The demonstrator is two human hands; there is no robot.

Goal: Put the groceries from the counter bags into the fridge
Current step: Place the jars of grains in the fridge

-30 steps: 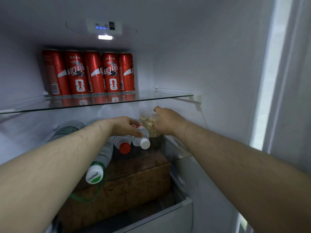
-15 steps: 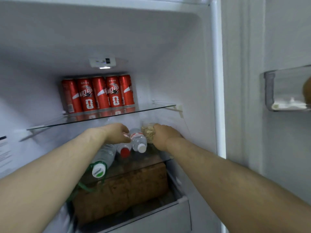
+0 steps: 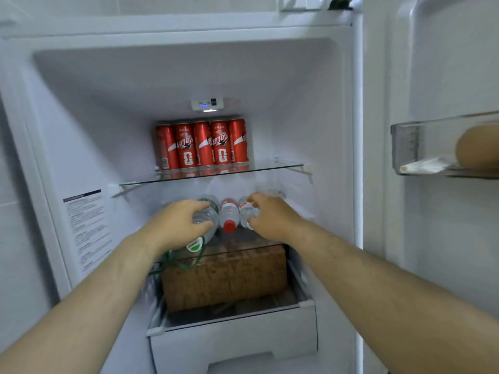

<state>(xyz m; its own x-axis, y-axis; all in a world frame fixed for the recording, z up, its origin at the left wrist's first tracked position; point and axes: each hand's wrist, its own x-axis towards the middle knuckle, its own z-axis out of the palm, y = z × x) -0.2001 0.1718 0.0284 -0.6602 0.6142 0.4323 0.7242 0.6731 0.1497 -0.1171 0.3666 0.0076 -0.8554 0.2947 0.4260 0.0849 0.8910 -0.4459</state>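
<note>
Three water bottles lie side by side on the fridge's lower glass shelf, caps toward me. My left hand [image 3: 176, 225] grips the large green-capped bottle [image 3: 208, 220] on the left, fingers over it and thumb under. In the middle lies the red-capped bottle [image 3: 229, 215], untouched. My right hand [image 3: 270, 215] curls round the small bottle [image 3: 247, 211] on the right and hides its cap. Behind that hand only the clear top of a jar [image 3: 270, 192] shows.
Several red cans [image 3: 202, 145] stand at the back of the upper glass shelf [image 3: 275, 167]. Below the bottles, a drawer [image 3: 232, 338] holds a brown box [image 3: 224, 276]. A green cord hangs by the box. At right, the door bin [image 3: 405, 147] holds a tan object [image 3: 478, 147].
The view has pulled back from the fridge. My left hand shifted from the small bottle to the green-capped one. My right hand left the jar and took the small bottle.
</note>
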